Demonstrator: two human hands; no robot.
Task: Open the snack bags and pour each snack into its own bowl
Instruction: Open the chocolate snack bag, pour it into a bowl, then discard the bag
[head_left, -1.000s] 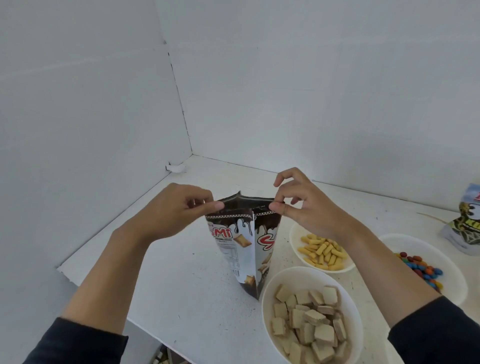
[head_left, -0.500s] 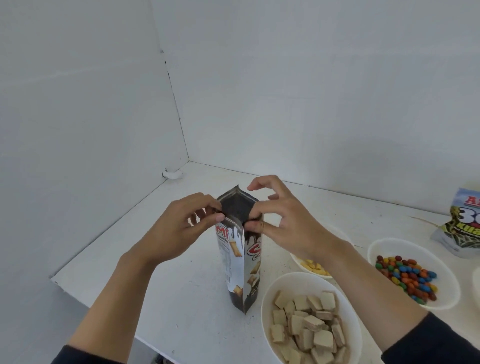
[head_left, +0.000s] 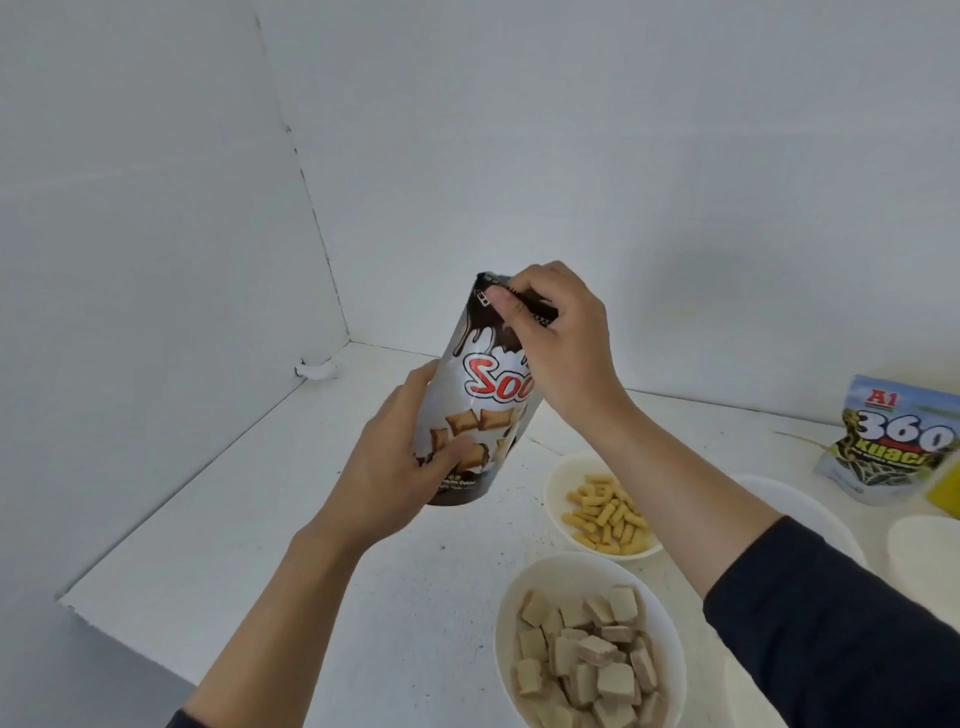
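Left hand low, thumb and fingers curled round the lower half of the snack bag, forearm bare. Right hand above it, thumb on front, fingers curled behind, pinching the bag's top edge, wrist bent down. Dark sleeve at right mid-forearm.

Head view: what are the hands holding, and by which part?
The brown-and-white snack bag: the left hand grips its lower body, the right hand pinches its top edge.
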